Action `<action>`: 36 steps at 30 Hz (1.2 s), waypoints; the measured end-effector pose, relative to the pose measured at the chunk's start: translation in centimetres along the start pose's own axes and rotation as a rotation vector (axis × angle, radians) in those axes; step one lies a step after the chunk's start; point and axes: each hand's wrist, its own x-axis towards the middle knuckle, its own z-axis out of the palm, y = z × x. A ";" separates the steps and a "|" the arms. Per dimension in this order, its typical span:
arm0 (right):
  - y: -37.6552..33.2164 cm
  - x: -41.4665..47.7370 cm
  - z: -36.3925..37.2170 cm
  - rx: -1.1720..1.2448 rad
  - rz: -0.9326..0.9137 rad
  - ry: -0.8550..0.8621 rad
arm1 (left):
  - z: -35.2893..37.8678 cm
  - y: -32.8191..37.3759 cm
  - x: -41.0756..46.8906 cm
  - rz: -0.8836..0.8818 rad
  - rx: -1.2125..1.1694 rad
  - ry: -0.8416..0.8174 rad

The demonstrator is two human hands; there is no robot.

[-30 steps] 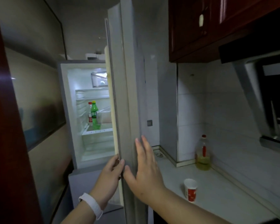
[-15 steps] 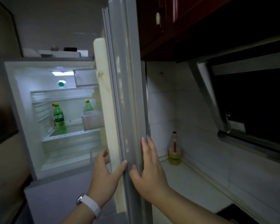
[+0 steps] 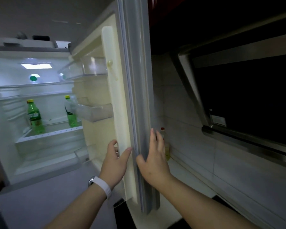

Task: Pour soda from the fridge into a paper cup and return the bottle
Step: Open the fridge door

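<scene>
Two soda bottles (image 3: 34, 117) now show on the fridge shelf, well left of the fridge door (image 3: 135, 96), which I've swung wider than a second ago. My left hand (image 3: 116, 160) and right hand (image 3: 153, 160), both spread flat, sandwich the door's edge. Reaching in comes next, I judge.
</scene>
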 end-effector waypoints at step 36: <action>2.5 3.5 -1.6 -0.408 -0.309 0.036 | -1.0 -0.2 2.1 0.083 0.283 -0.304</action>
